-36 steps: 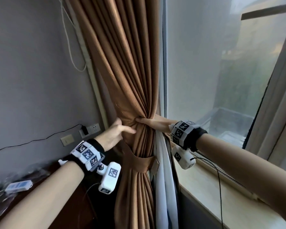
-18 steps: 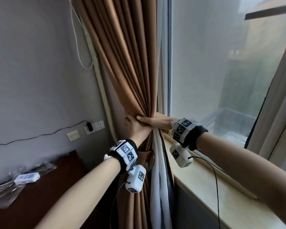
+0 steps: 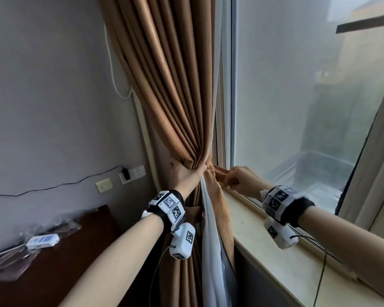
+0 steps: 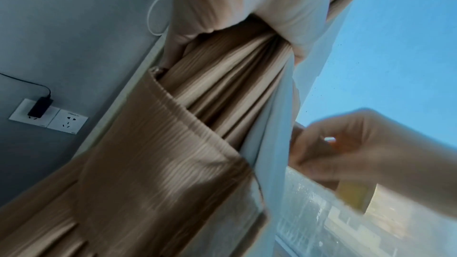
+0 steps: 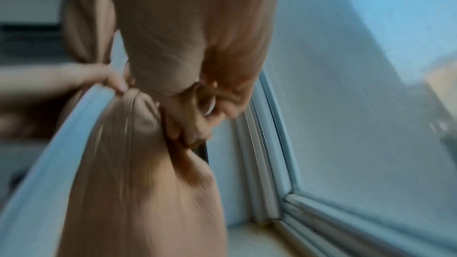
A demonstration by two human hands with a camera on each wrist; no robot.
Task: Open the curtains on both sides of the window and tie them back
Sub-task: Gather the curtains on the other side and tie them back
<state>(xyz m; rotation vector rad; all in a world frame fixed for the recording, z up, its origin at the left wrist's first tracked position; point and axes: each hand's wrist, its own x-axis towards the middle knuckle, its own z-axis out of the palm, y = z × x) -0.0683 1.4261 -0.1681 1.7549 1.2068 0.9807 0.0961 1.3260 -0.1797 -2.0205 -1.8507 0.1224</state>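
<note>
A brown curtain (image 3: pixel 171 96) hangs gathered at the window's left edge, with a white sheer (image 3: pixel 208 235) beside it. My left hand (image 3: pixel 184 173) grips the bunch at its narrowest point, fingers and thumb wrapped round the folds (image 4: pixel 235 69). My right hand (image 3: pixel 235 180) is just right of the bunch, above the sill, pinching the end of a brown tieback strip (image 3: pixel 217 170). In the left wrist view a wide brown band (image 4: pixel 173 134) lies slack across the curtain below my grip. The right wrist view is blurred; my right hand (image 5: pixel 195 120) holds brown cloth there.
The window glass (image 3: pixel 297 96) and a pale stone sill (image 3: pixel 275 247) are to the right. On the grey wall are a socket with a black charger (image 3: pixel 126 173) and a white cord (image 3: pixel 113 69). A dark wooden table (image 3: pixel 53 262) at lower left carries a white device (image 3: pixel 42 240).
My left hand moved right and took hold of the gathered curtain. My right hand let go of the bunch, drew back to the right and now pinches the tieback strip.
</note>
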